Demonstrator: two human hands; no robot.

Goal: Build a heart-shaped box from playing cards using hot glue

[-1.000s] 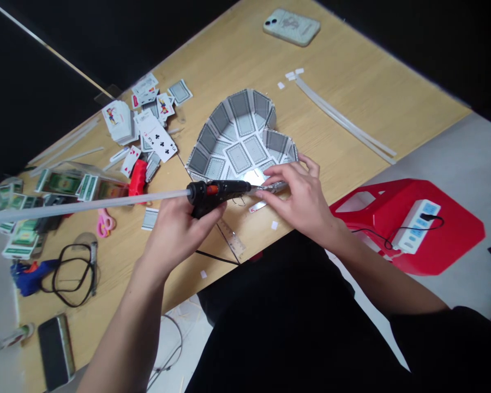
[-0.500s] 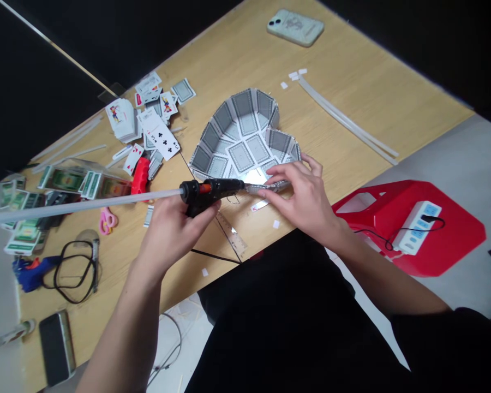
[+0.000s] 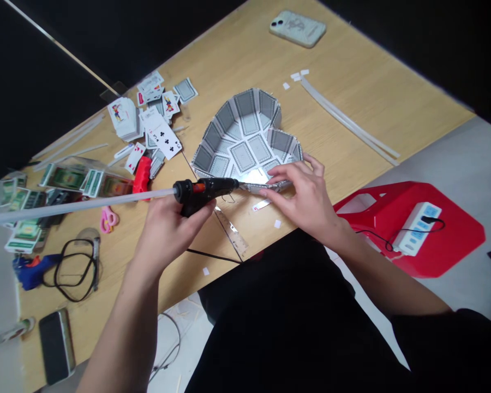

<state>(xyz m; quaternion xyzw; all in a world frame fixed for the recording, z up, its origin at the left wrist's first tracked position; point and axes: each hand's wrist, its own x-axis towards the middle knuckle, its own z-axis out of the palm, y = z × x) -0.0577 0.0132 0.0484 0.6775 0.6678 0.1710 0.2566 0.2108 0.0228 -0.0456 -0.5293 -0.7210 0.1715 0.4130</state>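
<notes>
My left hand (image 3: pixel 163 232) is wrapped round the grip of a black hot glue gun (image 3: pixel 204 190). A long translucent glue stick (image 3: pixel 85 204) sticks out of its back end. The nozzle points right, at the near rim of a heart-shaped box (image 3: pixel 249 112) built of grey-backed playing cards. Whether the tip touches the rim I cannot tell. My right hand (image 3: pixel 306 194) pinches that near wall between thumb and fingers, close to the nozzle. A small card strip (image 3: pixel 262 204) lies just below the wall, and a clear ruler (image 3: pixel 233 232) is under the gun.
Loose playing cards (image 3: pixel 161 134), a red tool (image 3: pixel 141 174), pink scissors (image 3: pixel 108 219) and a blue glue gun (image 3: pixel 35 272) lie leftward. Two phones (image 3: pixel 298 28) and glue sticks (image 3: pixel 347 120) are on the table. A power strip (image 3: pixel 418 229) rests on a red stool (image 3: pixel 458 240).
My left hand has drawn the glue gun slightly to the left, so its nozzle is farther from my right fingers. My right hand keeps its pinch on the box wall.
</notes>
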